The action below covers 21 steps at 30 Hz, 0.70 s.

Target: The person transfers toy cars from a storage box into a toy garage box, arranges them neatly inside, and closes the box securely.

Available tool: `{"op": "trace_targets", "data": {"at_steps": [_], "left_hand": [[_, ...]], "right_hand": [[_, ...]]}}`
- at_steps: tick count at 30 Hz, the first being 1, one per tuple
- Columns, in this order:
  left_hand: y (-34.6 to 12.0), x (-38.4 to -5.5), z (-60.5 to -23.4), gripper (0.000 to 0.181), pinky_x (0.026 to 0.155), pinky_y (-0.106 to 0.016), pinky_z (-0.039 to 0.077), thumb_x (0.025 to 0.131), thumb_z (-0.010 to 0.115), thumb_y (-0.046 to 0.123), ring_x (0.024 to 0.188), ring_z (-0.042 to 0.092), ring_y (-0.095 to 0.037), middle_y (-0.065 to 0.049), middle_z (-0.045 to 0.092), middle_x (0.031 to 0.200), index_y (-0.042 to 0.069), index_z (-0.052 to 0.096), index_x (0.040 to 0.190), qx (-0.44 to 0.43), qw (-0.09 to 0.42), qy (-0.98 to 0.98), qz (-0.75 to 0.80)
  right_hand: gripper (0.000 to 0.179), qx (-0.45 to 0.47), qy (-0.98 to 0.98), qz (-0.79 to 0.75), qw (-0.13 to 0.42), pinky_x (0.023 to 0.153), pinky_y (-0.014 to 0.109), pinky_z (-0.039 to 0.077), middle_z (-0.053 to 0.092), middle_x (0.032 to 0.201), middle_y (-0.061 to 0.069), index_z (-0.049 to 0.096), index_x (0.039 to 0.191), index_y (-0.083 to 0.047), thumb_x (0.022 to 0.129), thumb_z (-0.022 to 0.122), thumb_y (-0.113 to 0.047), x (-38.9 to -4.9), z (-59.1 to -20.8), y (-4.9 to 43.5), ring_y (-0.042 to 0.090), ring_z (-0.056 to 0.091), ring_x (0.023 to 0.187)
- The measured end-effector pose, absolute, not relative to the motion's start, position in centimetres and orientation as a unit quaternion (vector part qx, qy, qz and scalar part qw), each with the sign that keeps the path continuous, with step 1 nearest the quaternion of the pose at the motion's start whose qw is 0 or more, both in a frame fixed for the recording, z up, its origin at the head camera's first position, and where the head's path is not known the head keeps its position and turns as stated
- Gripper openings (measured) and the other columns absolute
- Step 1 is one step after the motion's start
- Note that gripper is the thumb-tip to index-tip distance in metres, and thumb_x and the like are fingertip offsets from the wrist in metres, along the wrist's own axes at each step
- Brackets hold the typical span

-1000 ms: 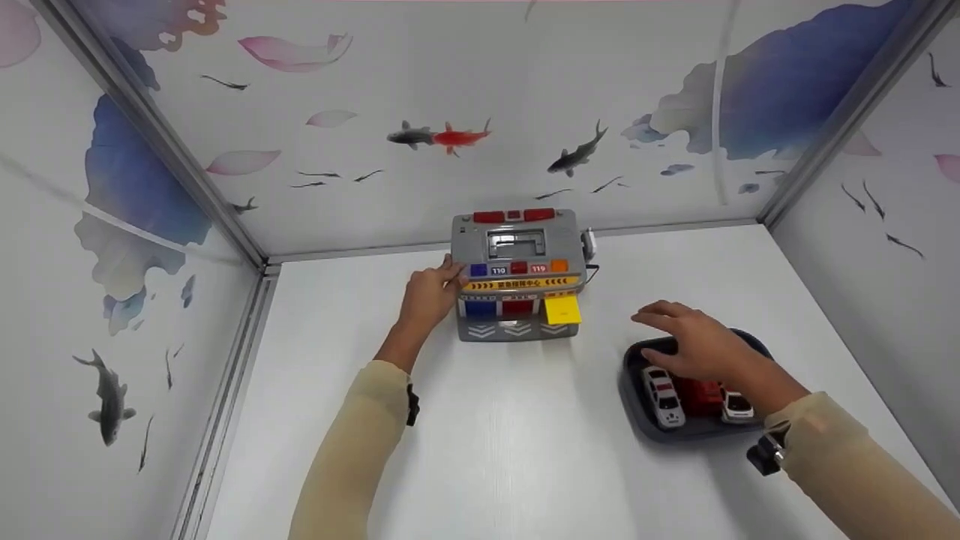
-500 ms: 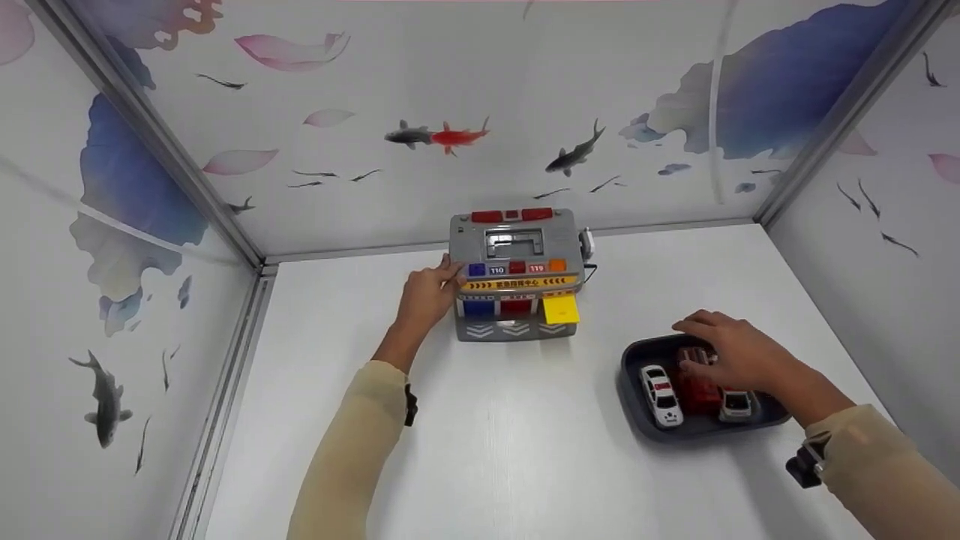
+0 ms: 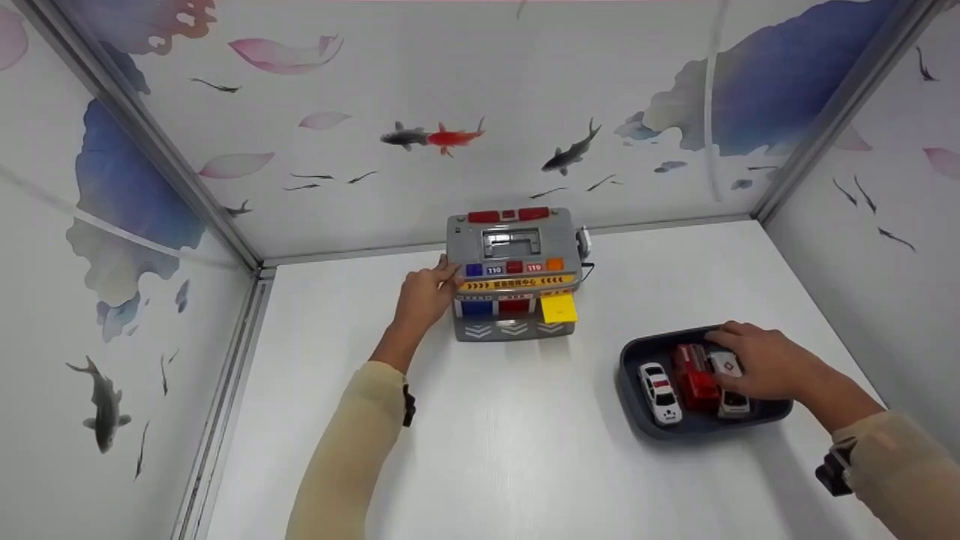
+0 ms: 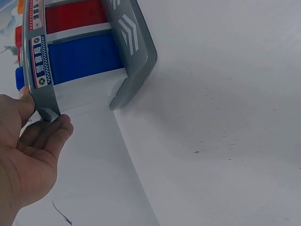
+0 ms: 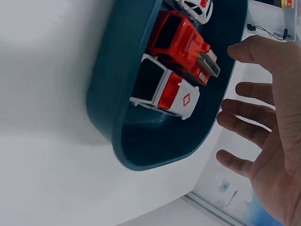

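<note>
A grey toy emergency station (image 3: pixel 514 244) with blue and red garage doors and a raised yellow door flap stands by the back wall. My left hand (image 3: pixel 424 300) grips its left edge; in the left wrist view, the thumb and fingers pinch the roof's corner. At the right, a dark blue tray (image 3: pixel 630 405) holds a white police car (image 3: pixel 660 394), a red fire truck (image 3: pixel 696 375) and a white ambulance car (image 5: pixel 169 89). Over the tray's right side is my right hand (image 3: pixel 772 364), nearest the ambulance. In the right wrist view its fingers are spread, apart from the cars.
The white table (image 3: pixel 480 450) is enclosed by printed panels (image 3: pixel 480 67) at the back and sides. A white handset-like part (image 3: pixel 584 242) with a black cord sits on the station's right side. The tray's raised rim surrounds the cars.
My right hand has moved right and slightly down across the tray, from over the police car to the ambulance, uncovering the fire truck. The left hand keeps its grip on the station.
</note>
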<state>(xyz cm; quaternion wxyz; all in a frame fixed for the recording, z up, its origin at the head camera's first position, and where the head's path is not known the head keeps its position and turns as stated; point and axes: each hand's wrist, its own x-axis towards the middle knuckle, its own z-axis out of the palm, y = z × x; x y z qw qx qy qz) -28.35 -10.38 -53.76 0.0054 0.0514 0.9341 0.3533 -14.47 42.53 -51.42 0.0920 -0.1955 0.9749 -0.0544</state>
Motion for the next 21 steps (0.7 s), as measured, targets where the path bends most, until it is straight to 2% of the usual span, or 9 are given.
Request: {"op": "trace_targets", "data": {"at_steps": [4, 7, 12, 16, 21], "left_hand": [[-10.4, -28.4, -53.4, 0.043, 0.111, -0.048, 0.059, 0.111, 0.067, 0.039, 0.15, 0.059, -0.034, -0.007, 0.054, 0.163, 0.02, 0.068, 0.15, 0.05, 0.005, 0.936, 0.347], [-10.4, -28.4, -53.3, 0.043, 0.115, -0.048, 0.057, 0.111, 0.067, 0.039, 0.151, 0.057, -0.034, -0.007, 0.053, 0.164, 0.02, 0.067, 0.15, 0.05, 0.007, 0.935, 0.35], [-10.3, -28.4, -53.5, 0.044, 0.124, -0.049, 0.049, 0.111, 0.067, 0.038, 0.155, 0.053, -0.034, -0.008, 0.05, 0.167, 0.019, 0.066, 0.151, 0.049, 0.008, 0.932, 0.36], [-10.3, -28.2, -53.8, 0.043, 0.121, -0.049, 0.051, 0.111, 0.068, 0.037, 0.154, 0.054, -0.034, -0.008, 0.052, 0.166, 0.018, 0.067, 0.15, 0.048, 0.005, 0.931, 0.362], [-10.2, -28.3, -53.8, 0.041, 0.122, -0.049, 0.051, 0.111, 0.068, 0.034, 0.153, 0.056, -0.034, -0.009, 0.053, 0.165, 0.018, 0.068, 0.149, 0.049, -0.001, 0.93, 0.365]], "right_hand": [[0.072, -0.197, 0.974, -0.037, 0.103, 0.099, 0.078, 0.053, 0.064, 0.142, 0.034, 0.064, 0.144, 0.006, 0.088, 0.085, -0.034, -14.3, -51.8, 43.1, 0.054, 0.067, 0.126], [0.082, -0.198, 0.973, -0.032, 0.115, 0.101, 0.08, 0.051, 0.065, 0.141, 0.031, 0.064, 0.144, 0.006, 0.083, 0.09, -0.041, -14.1, -52.2, 43.3, 0.051, 0.067, 0.127], [0.104, -0.179, 0.974, -0.024, 0.139, 0.111, 0.09, 0.034, 0.061, 0.148, 0.033, 0.061, 0.149, 0.006, 0.074, 0.099, -0.053, -13.7, -52.7, 43.4, 0.055, 0.059, 0.139], [0.109, -0.174, 0.975, -0.013, 0.139, 0.113, 0.094, 0.026, 0.06, 0.15, 0.033, 0.059, 0.15, 0.007, 0.069, 0.103, -0.052, -13.1, -53.6, 43.4, 0.056, 0.057, 0.141], [0.112, -0.176, 0.976, 0.012, 0.128, 0.114, 0.094, 0.021, 0.06, 0.152, 0.033, 0.058, 0.152, 0.007, 0.066, 0.105, -0.05, -13.4, -54.3, 43.5, 0.057, 0.057, 0.141]]}}
